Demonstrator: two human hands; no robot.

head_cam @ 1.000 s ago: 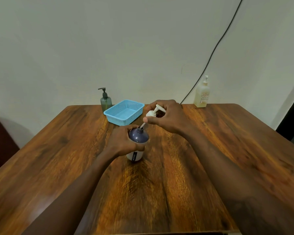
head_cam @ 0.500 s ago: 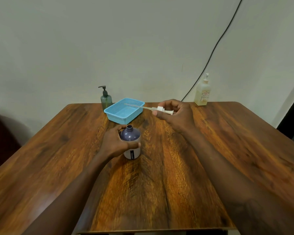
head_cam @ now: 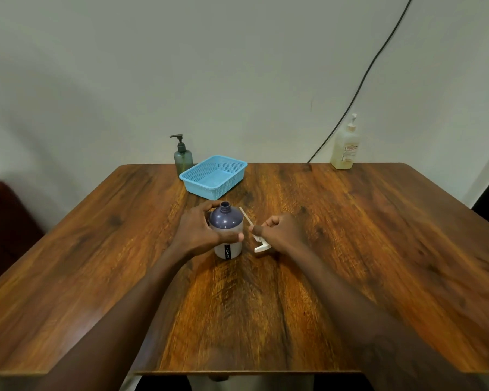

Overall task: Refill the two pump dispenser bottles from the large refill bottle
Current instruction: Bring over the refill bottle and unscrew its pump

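1. Left hand (head_cam: 201, 231) wrapped around squat round bottle with dark purple shoulder and white lower body (head_cam: 226, 232), thumb across front of it; bottle upright near centre of brown wooden table (head_cam: 350, 235), neck open, without pump.
2. Right hand (head_cam: 283, 231) closed around white plastic pump head with thin dip tube (head_cam: 255, 235), just beside purple bottle at 3 o'clock of it; nozzle end low, near or on table surface, cannot tell which; tube pointing up toward 11 o'clock, close to bottle shoulder.
3. Light blue perforated plastic basket (head_cam: 198, 180) at 12 o'clock of purple bottle, near far table edge, apart from both hands.
4. Small translucent grey-green dispenser bottle with black pump (head_cam: 183, 158) upright just behind basket, at 10 o'clock of it.
5. Large pale yellow bottle with white pump and printed label (head_cam: 345, 149) upright at far edge, at 2 o'clock of hands, well apart.
6. Black cable (head_cam: 359, 88) running diagonally on pale wall behind table, down to far edge.
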